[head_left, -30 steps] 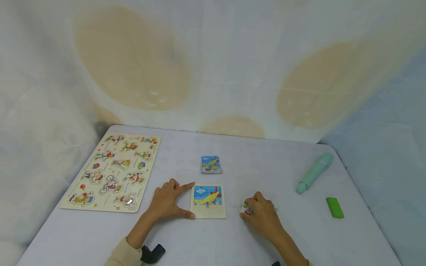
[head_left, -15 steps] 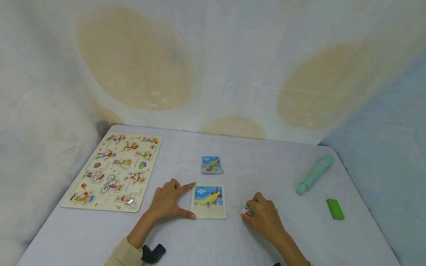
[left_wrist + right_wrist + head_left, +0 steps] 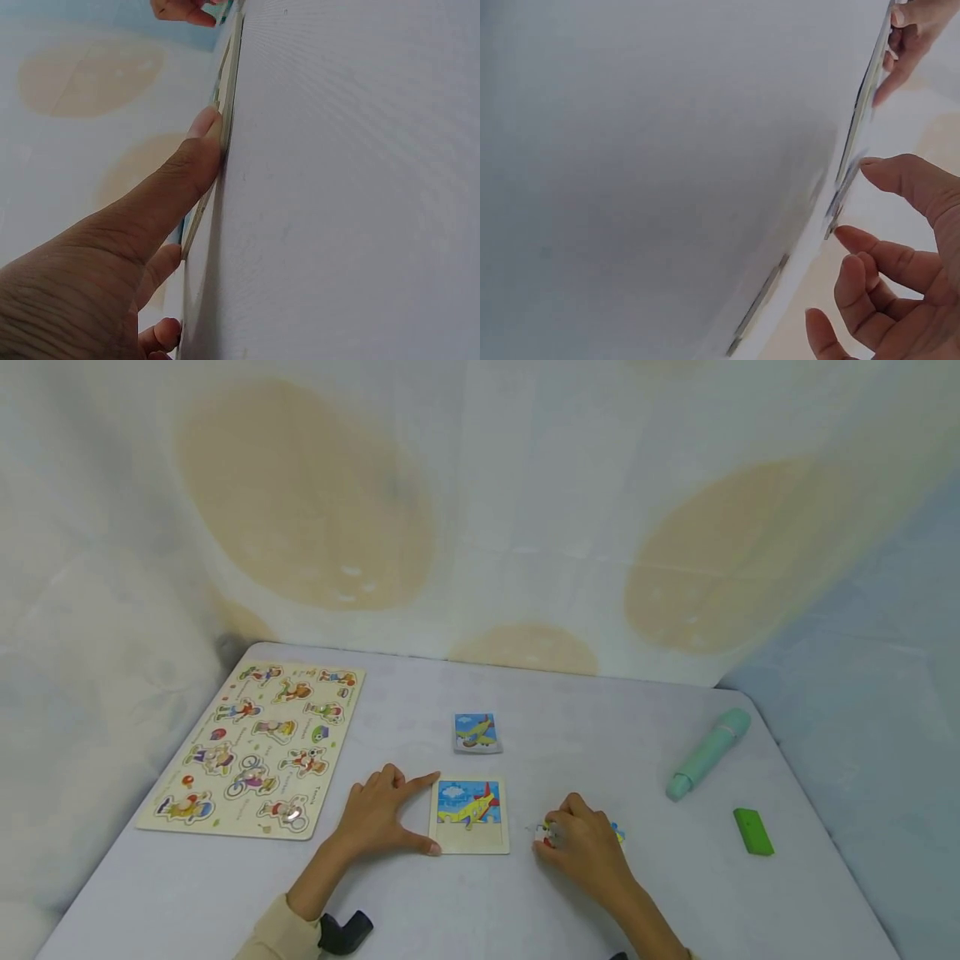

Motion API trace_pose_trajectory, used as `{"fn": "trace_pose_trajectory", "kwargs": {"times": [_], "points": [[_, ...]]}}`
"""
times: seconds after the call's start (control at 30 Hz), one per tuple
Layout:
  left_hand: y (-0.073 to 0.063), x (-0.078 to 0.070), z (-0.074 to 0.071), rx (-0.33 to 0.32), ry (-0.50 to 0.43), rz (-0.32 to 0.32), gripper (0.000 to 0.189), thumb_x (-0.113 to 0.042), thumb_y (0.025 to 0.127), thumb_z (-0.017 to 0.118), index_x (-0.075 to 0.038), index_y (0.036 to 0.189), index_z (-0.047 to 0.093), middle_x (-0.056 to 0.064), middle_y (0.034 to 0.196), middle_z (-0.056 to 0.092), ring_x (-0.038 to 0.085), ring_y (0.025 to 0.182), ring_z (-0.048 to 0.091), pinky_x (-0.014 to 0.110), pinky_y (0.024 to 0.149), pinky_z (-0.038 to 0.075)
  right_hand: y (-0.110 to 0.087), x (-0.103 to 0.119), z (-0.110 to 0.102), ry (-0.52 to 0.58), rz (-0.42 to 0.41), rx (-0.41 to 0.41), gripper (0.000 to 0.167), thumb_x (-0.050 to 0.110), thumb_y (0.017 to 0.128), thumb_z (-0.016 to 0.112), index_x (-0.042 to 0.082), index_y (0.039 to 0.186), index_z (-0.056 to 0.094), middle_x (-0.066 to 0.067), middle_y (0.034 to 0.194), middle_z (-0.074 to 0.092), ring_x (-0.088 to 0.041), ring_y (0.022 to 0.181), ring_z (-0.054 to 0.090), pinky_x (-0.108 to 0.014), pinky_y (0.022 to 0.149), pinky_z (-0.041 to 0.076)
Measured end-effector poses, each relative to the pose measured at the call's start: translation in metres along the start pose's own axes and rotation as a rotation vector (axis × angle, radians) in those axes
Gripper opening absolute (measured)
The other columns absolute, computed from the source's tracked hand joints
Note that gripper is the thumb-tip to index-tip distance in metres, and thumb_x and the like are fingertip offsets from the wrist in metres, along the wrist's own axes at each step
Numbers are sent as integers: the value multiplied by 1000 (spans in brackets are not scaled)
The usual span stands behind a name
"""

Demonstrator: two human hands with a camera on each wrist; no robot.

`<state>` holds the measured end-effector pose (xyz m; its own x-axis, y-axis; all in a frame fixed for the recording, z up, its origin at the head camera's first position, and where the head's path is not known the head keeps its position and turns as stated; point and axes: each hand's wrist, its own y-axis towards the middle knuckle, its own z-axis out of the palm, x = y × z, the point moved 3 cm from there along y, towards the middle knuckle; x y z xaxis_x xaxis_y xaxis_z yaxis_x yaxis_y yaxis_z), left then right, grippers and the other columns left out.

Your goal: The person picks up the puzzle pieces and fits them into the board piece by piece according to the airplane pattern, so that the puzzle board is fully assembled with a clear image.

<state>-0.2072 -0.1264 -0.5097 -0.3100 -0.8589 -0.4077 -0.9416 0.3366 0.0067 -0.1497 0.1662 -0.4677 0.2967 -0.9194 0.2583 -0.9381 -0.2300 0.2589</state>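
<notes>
A small square jigsaw board [image 3: 472,839] lies on the table, its upper half filled with airplane picture pieces and its lower strip bare wood. My left hand [image 3: 378,814] touches the board's left edge, thumb at the near corner and straight index finger at the far one; the left wrist view shows the thumb [image 3: 187,165] against the edge. To the right of the board, my right hand [image 3: 588,847] pinches a puzzle piece [image 3: 546,835] between thumb and index finger, mostly hidden by the fingers. Another puzzle piece [image 3: 618,832] shows past that hand, on the table.
Behind the board lies a small airplane picture card [image 3: 477,732]. A large pegged picture board [image 3: 255,752] covers the left side. On the right are a mint-green cylinder [image 3: 708,754] and a green block [image 3: 753,832]. A hanging cloth [image 3: 525,527] closes the back.
My right hand has shifted slightly left toward the board with the pinched puzzle piece, uncovering more of the piece behind it. The left hand and the board keep their place.
</notes>
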Motion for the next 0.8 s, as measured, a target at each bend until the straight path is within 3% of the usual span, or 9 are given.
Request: {"fn": "trace_pose_trajectory", "kwargs": {"times": [0.43,0.8], "points": [[-1,-1,-1,-16,7,5,104,-76,49,82,-39,142,53,-2,94,38,15,82,35,34,69,24,19,43,7,28,-33,62,35,29,71,88,7,96,78,6,87,51,-7,76,45,-33,79,48],[-1,0,0,-20,3,16,105,-79,50,80,-40,143,52,-2,94,37,15,81,36,34,69,24,33,77,18,0,-148,83,43,38,73,86,5,99,78,3,88,52,-9,78,50,-33,81,48]]}}
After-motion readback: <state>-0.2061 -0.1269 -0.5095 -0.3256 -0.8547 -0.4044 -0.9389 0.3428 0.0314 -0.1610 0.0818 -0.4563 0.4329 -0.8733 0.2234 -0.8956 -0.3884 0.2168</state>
